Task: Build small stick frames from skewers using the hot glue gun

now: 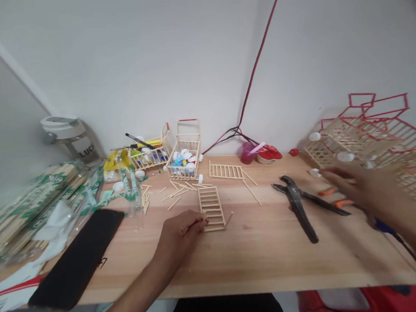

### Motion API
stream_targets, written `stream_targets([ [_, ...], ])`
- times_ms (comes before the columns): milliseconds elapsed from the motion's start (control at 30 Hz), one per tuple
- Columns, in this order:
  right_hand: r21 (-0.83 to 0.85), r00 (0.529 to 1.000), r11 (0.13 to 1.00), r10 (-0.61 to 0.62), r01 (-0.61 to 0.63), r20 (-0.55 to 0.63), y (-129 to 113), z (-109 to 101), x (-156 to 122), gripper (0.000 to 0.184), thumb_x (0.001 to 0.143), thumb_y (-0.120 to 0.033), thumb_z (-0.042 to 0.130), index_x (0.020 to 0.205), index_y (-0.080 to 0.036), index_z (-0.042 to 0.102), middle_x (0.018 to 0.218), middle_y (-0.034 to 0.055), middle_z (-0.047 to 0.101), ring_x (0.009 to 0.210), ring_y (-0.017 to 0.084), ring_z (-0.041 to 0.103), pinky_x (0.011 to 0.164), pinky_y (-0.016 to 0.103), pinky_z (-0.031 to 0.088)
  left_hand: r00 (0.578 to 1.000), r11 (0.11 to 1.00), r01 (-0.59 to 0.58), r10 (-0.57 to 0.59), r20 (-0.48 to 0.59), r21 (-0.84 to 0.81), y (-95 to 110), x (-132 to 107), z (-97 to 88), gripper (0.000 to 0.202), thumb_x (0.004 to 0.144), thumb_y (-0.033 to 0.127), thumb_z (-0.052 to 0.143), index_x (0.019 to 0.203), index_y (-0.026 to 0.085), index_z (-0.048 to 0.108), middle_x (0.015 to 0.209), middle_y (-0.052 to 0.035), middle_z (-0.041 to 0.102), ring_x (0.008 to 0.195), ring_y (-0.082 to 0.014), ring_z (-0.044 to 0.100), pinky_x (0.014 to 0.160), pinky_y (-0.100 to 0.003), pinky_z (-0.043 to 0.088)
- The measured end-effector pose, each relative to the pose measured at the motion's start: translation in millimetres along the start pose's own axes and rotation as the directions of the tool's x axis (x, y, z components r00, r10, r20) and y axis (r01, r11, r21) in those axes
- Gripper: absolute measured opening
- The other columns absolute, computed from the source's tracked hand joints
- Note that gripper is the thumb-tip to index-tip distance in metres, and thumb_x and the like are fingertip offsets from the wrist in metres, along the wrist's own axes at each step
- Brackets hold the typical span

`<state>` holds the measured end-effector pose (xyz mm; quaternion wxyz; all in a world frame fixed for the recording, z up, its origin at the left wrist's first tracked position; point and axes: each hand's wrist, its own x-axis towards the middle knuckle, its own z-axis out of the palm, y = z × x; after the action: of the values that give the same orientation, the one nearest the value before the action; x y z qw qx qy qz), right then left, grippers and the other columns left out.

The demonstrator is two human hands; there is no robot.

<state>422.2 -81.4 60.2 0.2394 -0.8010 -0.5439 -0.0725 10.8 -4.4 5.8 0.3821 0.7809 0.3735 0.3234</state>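
My left hand (180,235) rests on the wooden table (251,253) with its fingers pinched on the lower left corner of a small ladder-like panel of wooden sticks (212,207). My right hand (354,185) is blurred by motion, stretched out to the right above an orange-handled tool (336,203), near a stick basket with white caps (340,145). Its fingers look extended, with nothing in them. Black pliers (298,202) lie between the two hands.
A second stick panel (225,171) and loose sticks (177,192) lie behind. Two small stick carts hold bottle caps (185,160). Packets of sticks (28,204) and a black flat object (77,257) sit left. Red-edged stick frames (389,122), glue pots (261,152) and a red cable (254,66) stand behind.
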Motion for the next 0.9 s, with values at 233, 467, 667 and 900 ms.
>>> stream_targets([
  [233, 0.105, 0.84, 0.864, -0.504, 0.493, 0.202, -131, 93, 39, 0.018, 0.085, -0.027, 0.053, 0.089, -0.02, 0.068, 0.094, 0.0072, 0.069, 0.086, 0.02, 0.061, 0.075, 0.031, 0.045, 1.0, 1.0, -0.012, 0.012, -0.01, -0.023, -1, -2, 1.1, 0.019, 0.085, 0.02, 0.051, 0.069, 0.018, 0.062, 0.076, -0.0002, 0.069, 0.076, -0.0139, 0.063, 0.071, -0.021, 0.044],
  [467, -0.018, 0.805, 0.831, -0.534, 0.557, 0.256, -145, 129, 42, 0.014, 0.084, -0.019, 0.052, 0.075, -0.019, 0.063, 0.081, 0.0087, 0.063, 0.081, 0.023, 0.055, 0.071, 0.033, 0.039, 1.0, 0.999, -0.025, 0.025, -0.008, -0.042, 0, -2, 0.2, 0.021, 0.086, 0.02, 0.051, 0.067, 0.018, 0.061, 0.075, 0.0001, 0.068, 0.074, -0.0135, 0.063, 0.069, -0.021, 0.043],
  [667, -0.028, 0.793, 0.817, -0.551, 0.577, 0.258, -142, 129, 37, 0.014, 0.087, -0.024, 0.05, 0.076, -0.019, 0.057, 0.081, 0.0077, 0.06, 0.079, 0.021, 0.054, 0.07, 0.032, 0.038, 0.999, 0.999, -0.033, 0.032, -0.012, -0.034, 0, -3, 0.6, 0.02, 0.086, 0.019, 0.052, 0.069, 0.018, 0.061, 0.077, -0.0008, 0.069, 0.075, -0.0135, 0.063, 0.071, -0.021, 0.043],
  [900, 0.126, 0.779, 0.791, -0.611, 0.598, 0.138, -137, 83, 12, 0.018, 0.092, -0.032, 0.045, 0.081, -0.021, 0.055, 0.086, 0.0074, 0.06, 0.083, 0.022, 0.053, 0.071, 0.033, 0.04, 1.0, 0.999, -0.028, 0.027, -0.01, -0.039, -2, -4, 1.0, 0.018, 0.086, 0.018, 0.052, 0.071, 0.017, 0.063, 0.075, -0.0005, 0.068, 0.073, -0.0134, 0.062, 0.069, -0.021, 0.042],
])
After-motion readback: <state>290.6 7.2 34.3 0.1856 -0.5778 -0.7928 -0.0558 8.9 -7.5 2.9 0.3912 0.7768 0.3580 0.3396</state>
